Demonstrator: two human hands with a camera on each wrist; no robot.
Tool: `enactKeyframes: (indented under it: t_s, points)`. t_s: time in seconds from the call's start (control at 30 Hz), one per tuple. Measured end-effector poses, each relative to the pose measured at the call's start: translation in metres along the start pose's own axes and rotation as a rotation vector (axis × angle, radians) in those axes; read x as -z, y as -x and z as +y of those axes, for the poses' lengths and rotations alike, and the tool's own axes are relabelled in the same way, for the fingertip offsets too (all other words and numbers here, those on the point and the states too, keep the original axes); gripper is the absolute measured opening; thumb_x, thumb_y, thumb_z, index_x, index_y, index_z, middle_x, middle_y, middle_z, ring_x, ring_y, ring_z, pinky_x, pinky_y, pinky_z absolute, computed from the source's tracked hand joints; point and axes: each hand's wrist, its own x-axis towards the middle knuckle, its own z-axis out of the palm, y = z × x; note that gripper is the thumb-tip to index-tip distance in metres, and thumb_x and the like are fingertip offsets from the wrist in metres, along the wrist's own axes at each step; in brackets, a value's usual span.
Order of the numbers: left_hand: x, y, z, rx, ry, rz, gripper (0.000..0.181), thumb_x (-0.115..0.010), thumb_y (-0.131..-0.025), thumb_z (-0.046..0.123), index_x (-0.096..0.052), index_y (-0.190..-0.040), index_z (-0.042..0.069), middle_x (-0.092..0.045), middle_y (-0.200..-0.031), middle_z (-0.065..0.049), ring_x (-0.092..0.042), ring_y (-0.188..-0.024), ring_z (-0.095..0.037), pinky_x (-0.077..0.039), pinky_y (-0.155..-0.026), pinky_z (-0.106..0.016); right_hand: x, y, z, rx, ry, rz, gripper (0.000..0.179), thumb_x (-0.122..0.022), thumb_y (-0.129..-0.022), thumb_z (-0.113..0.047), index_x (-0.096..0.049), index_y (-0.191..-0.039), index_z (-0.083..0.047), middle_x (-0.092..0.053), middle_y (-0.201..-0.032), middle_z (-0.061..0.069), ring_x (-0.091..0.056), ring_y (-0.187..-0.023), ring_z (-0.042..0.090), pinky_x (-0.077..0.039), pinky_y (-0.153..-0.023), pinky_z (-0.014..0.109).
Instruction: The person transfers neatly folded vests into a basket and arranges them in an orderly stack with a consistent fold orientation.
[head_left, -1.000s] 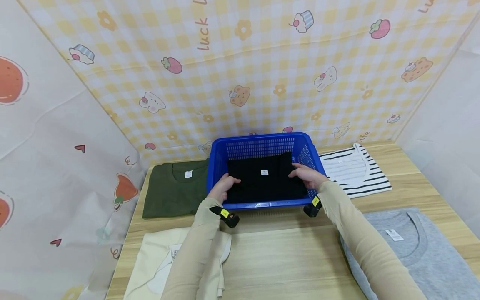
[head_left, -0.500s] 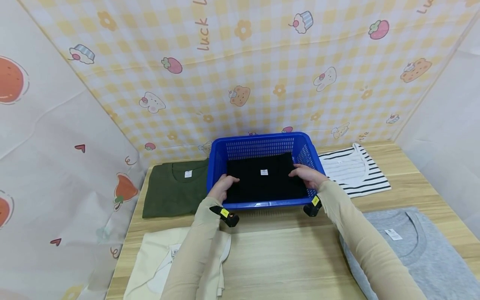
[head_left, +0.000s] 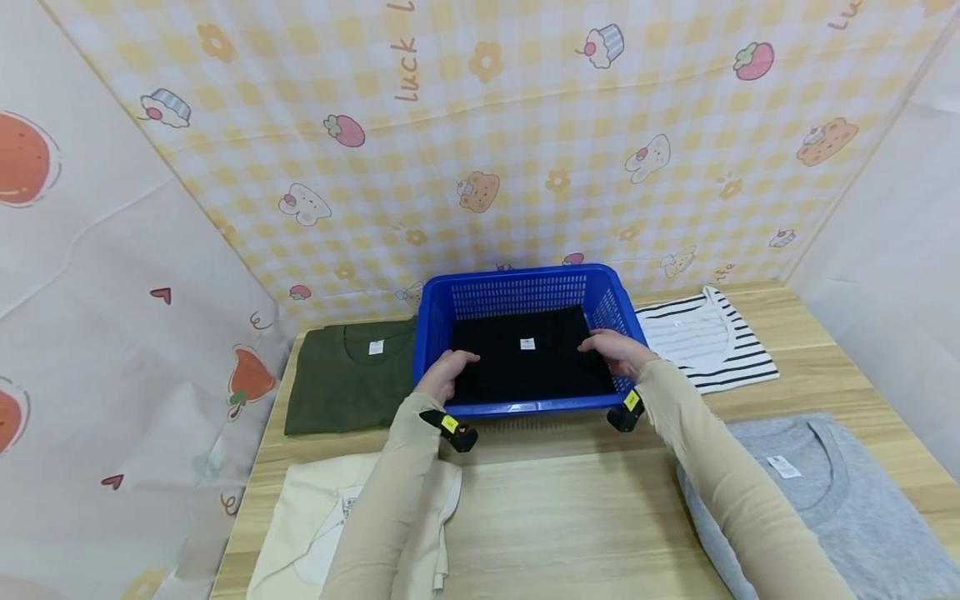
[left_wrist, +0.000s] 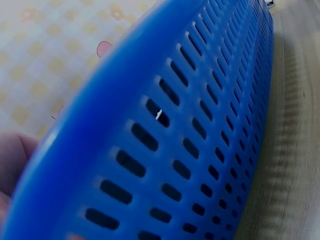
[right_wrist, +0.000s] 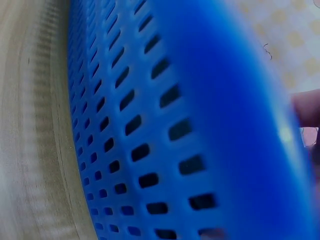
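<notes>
A folded black T-shirt (head_left: pixel 528 367) with a white neck label lies inside a blue plastic basket (head_left: pixel 517 409) at the back middle of the table. My left hand (head_left: pixel 446 375) reaches over the near rim and grips the shirt's left edge, thumb on top. At the right edge my right hand (head_left: pixel 617 351) grips it the same way. The other fingers are hidden beneath the cloth. Both wrist views are mostly filled by the basket's slotted wall (left_wrist: pixel 200 127), with part of my left hand (left_wrist: pixel 12 165) and right hand (right_wrist: pixel 309 112) beyond the rim.
Folded shirts lie around the basket: dark green (head_left: pixel 345 387) at left, striped white (head_left: pixel 701 342) at right, cream (head_left: pixel 307 492) front left, grey (head_left: pixel 817 492) front right. A checked cloth wall (head_left: pixel 555 100) stands behind the wooden table (head_left: pixel 562 517).
The black shirt's far right corner has sunk slightly and the shirt lies flatter in the basket. Both hands have barely moved.
</notes>
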Motion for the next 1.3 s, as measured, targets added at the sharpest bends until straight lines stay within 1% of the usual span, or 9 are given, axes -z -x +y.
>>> enactKeyframes:
  t_s: [0.1,0.23,0.37,0.47,0.53,0.63,0.83,1.07,1.3]
  points:
    - [-0.001,0.001,0.002,0.016,0.007,-0.005,0.075,-0.052,-0.088,0.021,-0.008,-0.145,0.005,-0.001,-0.151,-0.017,0.001,-0.137,-0.034,-0.006,-0.108,-0.054,0.000,0.001,0.000,0.003,-0.010,-0.004,0.075,-0.044,-0.087,-0.012,0.004,-0.144,0.000,-0.007,-0.147,0.023,-0.032,-0.110,0.027,-0.021,-0.108,0.046]
    - [-0.002,0.004,0.004,0.024,0.006,-0.004,0.069,-0.051,-0.089,0.024,-0.014,-0.144,0.004,-0.003,-0.150,-0.017,0.000,-0.136,-0.036,-0.008,-0.107,-0.054,0.001,0.003,0.000,0.011,-0.016,-0.012,0.075,-0.044,-0.089,-0.012,0.006,-0.144,0.001,-0.007,-0.147,0.024,-0.030,-0.117,0.028,-0.021,-0.107,0.048]
    - [-0.004,0.010,0.004,0.006,-0.011,-0.001,0.071,-0.051,-0.089,0.025,-0.012,-0.145,0.003,-0.004,-0.150,-0.018,-0.001,-0.136,-0.037,-0.008,-0.108,-0.054,0.001,0.005,0.001,0.016,0.015,0.002,0.074,-0.045,-0.089,-0.014,0.003,-0.144,0.001,-0.011,-0.145,0.025,-0.038,-0.099,0.024,-0.021,-0.107,0.048]
    - [-0.007,0.016,0.004,-0.012,-0.028,0.001,0.074,-0.052,-0.088,0.026,-0.010,-0.145,0.003,-0.005,-0.149,-0.019,-0.003,-0.136,-0.037,-0.008,-0.108,-0.053,0.001,0.007,0.002,0.021,0.016,0.003,0.074,-0.045,-0.090,-0.015,0.003,-0.144,0.001,-0.007,-0.146,0.025,-0.037,-0.108,0.028,-0.017,-0.108,0.051]
    - [-0.009,0.019,0.004,-0.023,-0.043,0.000,0.076,-0.052,-0.088,0.027,-0.008,-0.145,0.004,-0.005,-0.149,-0.019,-0.003,-0.136,-0.037,-0.009,-0.108,-0.054,0.001,0.009,0.002,0.023,0.008,-0.001,0.074,-0.045,-0.090,-0.014,0.003,-0.144,-0.001,0.000,-0.148,0.024,-0.025,-0.126,0.033,-0.012,-0.107,0.053]
    - [-0.010,0.025,0.005,-0.040,-0.055,-0.003,0.078,-0.052,-0.088,0.029,-0.006,-0.146,0.006,-0.004,-0.150,-0.018,-0.003,-0.136,-0.037,-0.009,-0.108,-0.054,0.001,0.013,0.002,0.038,0.006,-0.014,0.075,-0.045,-0.090,-0.014,0.005,-0.145,-0.005,0.011,-0.149,0.021,0.005,-0.136,0.036,-0.005,-0.107,0.056]
    - [-0.015,0.038,0.008,-0.076,-0.077,-0.019,0.080,-0.052,-0.088,0.032,-0.002,-0.147,0.009,-0.002,-0.151,-0.015,-0.001,-0.136,-0.037,-0.008,-0.107,-0.055,0.000,0.027,-0.002,0.078,0.067,-0.020,0.077,-0.046,-0.090,-0.017,0.006,-0.146,-0.012,0.014,-0.149,0.018,0.013,-0.135,0.037,-0.001,-0.104,0.060]
    - [-0.025,0.064,0.017,-0.168,-0.103,-0.060,0.078,-0.050,-0.090,0.032,0.000,-0.146,0.010,0.003,-0.152,-0.011,0.002,-0.137,-0.033,-0.006,-0.108,-0.055,-0.002,0.049,-0.003,0.160,0.124,-0.042,0.076,-0.045,-0.092,-0.017,0.009,-0.145,-0.010,0.016,-0.149,0.016,0.010,-0.135,0.037,-0.004,-0.106,0.058]
    - [-0.044,0.096,0.020,-0.280,-0.116,-0.121,0.079,-0.050,-0.091,0.031,0.001,-0.146,0.009,0.004,-0.152,-0.011,0.002,-0.138,-0.031,-0.006,-0.108,-0.054,0.008,0.078,0.005,0.264,0.135,-0.090,0.076,-0.044,-0.095,-0.020,0.013,-0.144,-0.008,0.019,-0.148,0.019,0.011,-0.134,0.039,-0.002,-0.106,0.058]
